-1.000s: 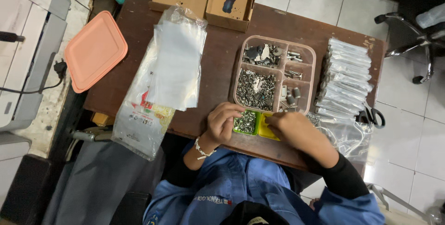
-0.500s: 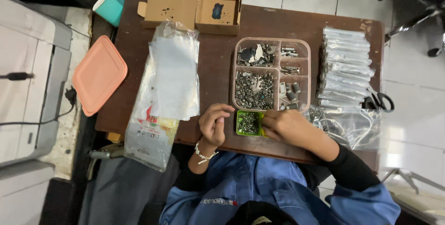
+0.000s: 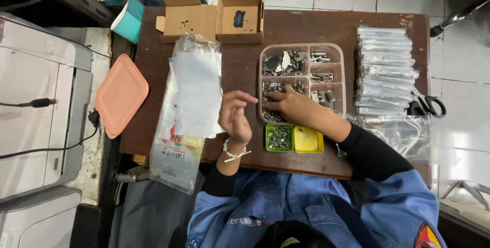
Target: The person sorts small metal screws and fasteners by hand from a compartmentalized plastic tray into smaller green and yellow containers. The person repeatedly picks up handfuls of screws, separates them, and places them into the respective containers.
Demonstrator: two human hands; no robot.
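While the right hand [image 3: 296, 107] digs curled fingers into the divided tray's [image 3: 341, 82] screws [image 3: 273, 116], the left hand [image 3: 235, 116] hovers half-closed at nine o'clock, empty.

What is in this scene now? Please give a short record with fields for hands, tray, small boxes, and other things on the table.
left hand: raised over the table, fingers curled; whether it holds anything cannot be told
right hand: reaching into tray, fingers on metal parts
tray: pink, divided, holds metal parts
green box: full of small metal parts
yellow box: beside green box
bags: clear, left of hands
packets: stacked, right of tray
scissors: right edge
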